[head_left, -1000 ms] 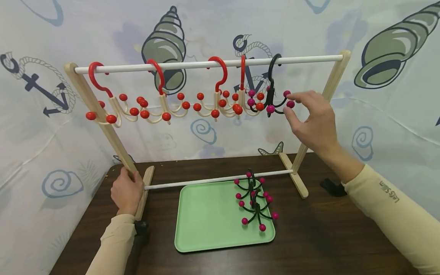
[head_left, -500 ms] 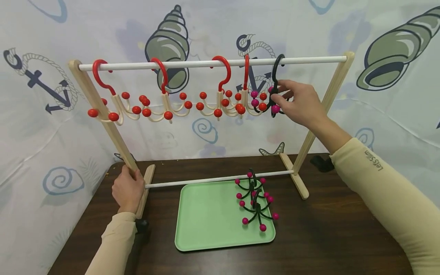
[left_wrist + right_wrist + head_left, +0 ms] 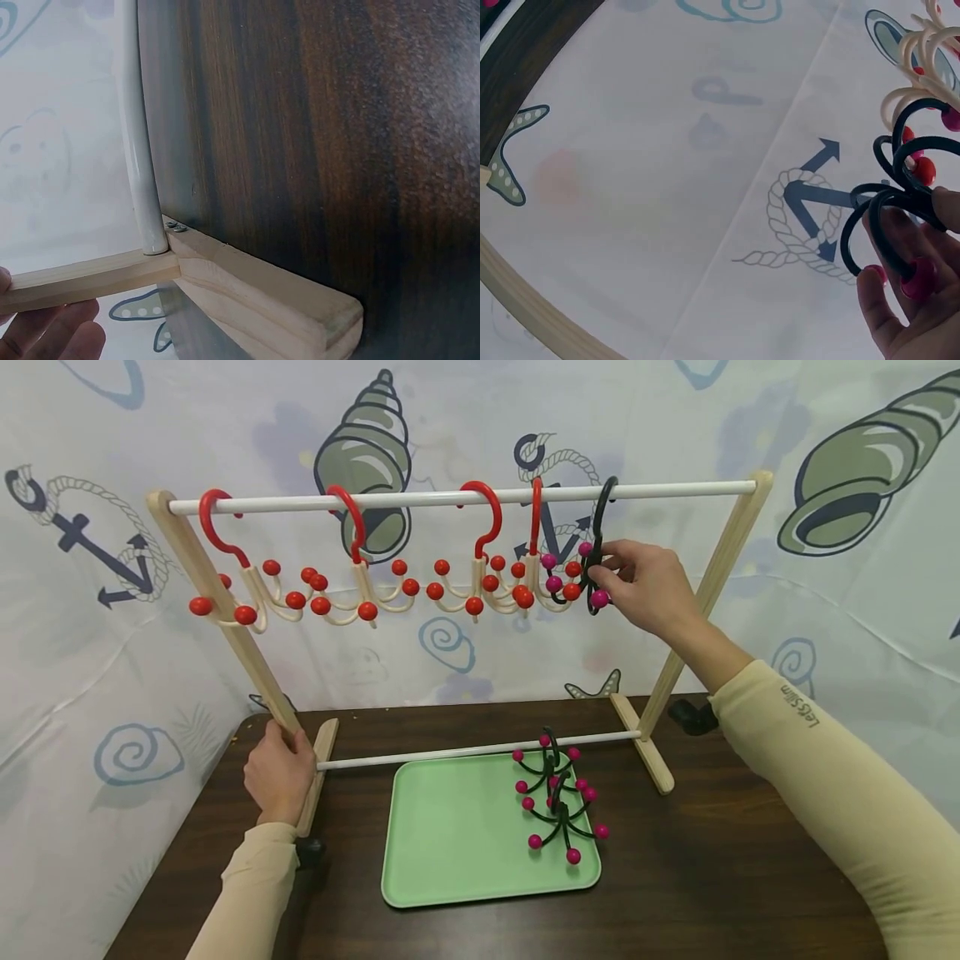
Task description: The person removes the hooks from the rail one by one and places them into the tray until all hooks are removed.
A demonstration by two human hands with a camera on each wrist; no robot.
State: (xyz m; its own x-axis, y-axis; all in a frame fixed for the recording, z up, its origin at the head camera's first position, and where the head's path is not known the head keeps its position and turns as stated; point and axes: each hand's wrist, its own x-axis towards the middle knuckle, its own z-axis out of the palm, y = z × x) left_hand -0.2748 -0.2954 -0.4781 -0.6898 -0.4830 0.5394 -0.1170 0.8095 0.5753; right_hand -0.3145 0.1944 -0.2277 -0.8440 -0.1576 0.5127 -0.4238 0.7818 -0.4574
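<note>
A black multi-arm hanger [image 3: 599,518] with magenta ball tips hangs by its hook from the white top rod [image 3: 675,491] of a wooden rack. My right hand [image 3: 647,583] pinches its stem between thumb and fingers. In the right wrist view the curved arms of this black hanger [image 3: 907,196] spread around the fingertips. Down at the left, my left hand [image 3: 279,777] grips the lower part of the rack's left post [image 3: 251,656]. The left wrist view shows fingers under that wooden post [image 3: 90,281], beside the foot [image 3: 262,300].
Several cream hangers with red hooks [image 3: 351,522] and red balls hang left of the black one, the nearest overlapping it in the head view. Two more black hangers [image 3: 562,814] lie on the right side of a green tray [image 3: 450,852]. A lower white rod [image 3: 450,755] crosses behind the tray.
My right hand has moved left from beside the hanging black hanger and taken its stem. The hanger has since turned slightly. My left hand keeps its place on the post.
</note>
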